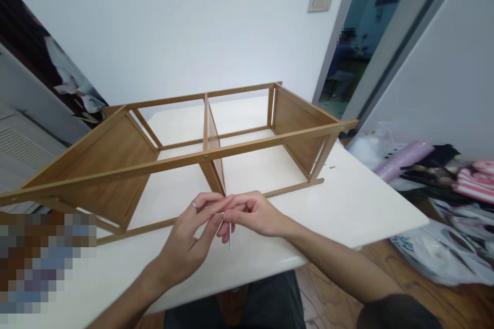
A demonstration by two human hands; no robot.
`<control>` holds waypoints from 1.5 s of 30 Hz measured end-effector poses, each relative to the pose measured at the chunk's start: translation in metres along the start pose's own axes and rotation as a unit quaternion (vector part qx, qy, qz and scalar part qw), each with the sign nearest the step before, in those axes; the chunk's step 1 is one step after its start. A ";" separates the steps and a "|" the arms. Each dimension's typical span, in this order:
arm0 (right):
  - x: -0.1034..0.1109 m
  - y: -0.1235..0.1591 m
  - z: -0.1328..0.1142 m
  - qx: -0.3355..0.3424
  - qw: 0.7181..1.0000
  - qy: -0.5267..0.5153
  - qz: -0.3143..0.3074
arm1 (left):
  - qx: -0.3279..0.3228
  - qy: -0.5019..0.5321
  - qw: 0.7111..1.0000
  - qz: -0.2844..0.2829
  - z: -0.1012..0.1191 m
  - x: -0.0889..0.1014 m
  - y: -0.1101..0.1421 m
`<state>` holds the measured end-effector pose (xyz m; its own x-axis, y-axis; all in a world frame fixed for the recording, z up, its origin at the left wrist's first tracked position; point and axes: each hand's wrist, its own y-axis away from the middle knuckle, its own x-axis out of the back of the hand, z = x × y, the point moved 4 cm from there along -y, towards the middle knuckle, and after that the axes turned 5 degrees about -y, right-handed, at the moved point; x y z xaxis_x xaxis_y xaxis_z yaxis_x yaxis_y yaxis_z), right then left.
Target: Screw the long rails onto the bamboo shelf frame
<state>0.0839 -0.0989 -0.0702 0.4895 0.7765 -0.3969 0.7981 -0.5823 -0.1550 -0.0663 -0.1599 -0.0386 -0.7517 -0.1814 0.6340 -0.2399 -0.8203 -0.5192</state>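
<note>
A wooden shelf frame (193,157) lies on its side on the white table (347,205), with side panels at both ends and a divider in the middle. My two hands meet just in front of its lower front rail. My right hand (252,213) is closed on a thin metal L-shaped key (230,236) whose long end hangs down. My left hand (189,239), with a ring on one finger, has its fingertips pinched together against the top of the key, next to the right fingers.
Small dark screws (331,167) lie on the table beside the frame's right end. A heap of clothes and plastic bags (436,200) covers the floor at right. Another person (343,61) stands beyond the open doorway. A pixelated patch hides the lower left.
</note>
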 end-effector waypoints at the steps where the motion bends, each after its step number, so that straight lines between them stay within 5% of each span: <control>1: -0.002 0.011 -0.006 0.012 1.000 0.001 0.000 | -0.022 0.003 1.000 -0.021 0.010 -0.003 -0.002; 6: -0.002 0.078 -0.061 0.170 0.968 0.150 0.106 | -0.093 0.095 0.984 -0.118 0.060 -0.030 -0.033; 10: 0.011 0.128 -0.122 0.281 0.830 0.411 0.250 | -0.141 0.168 0.968 -0.119 0.097 -0.058 -0.078; 14: 0.047 0.158 -0.162 0.289 0.691 0.534 0.392 | -0.035 0.169 0.978 -0.120 0.099 -0.104 -0.130; 16: 0.067 0.163 -0.171 0.259 0.671 0.553 0.421 | 0.004 0.115 0.987 -0.114 0.089 -0.134 -0.152; 19: 0.088 0.164 -0.177 0.223 0.664 0.576 0.422 | 0.038 0.089 0.995 0.007 0.071 -0.169 -0.176; 22: 0.100 0.163 -0.179 0.202 0.640 0.609 0.423 | -0.010 0.144 0.987 0.071 0.064 -0.192 -0.196; 26: 0.105 0.160 -0.185 0.193 0.602 0.650 0.422 | -0.108 0.237 0.959 0.112 0.068 -0.191 -0.220; 33: 0.095 0.158 -0.197 0.194 0.517 0.743 0.380 | -0.093 0.295 0.951 -0.024 0.063 -0.181 -0.234; 40: 0.090 0.156 -0.199 0.178 0.488 0.777 0.354 | -0.160 0.239 0.952 -0.102 0.067 -0.162 -0.234; 45: 0.088 0.155 -0.204 0.175 0.477 0.790 0.344 | -0.219 0.222 0.945 -0.100 0.068 -0.147 -0.237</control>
<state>0.3219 -0.0715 0.0552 0.4676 -0.5756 0.6709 0.2846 -0.6205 -0.7307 0.1424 0.0245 0.0305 -0.8247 0.2783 0.4924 -0.5626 -0.4941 -0.6629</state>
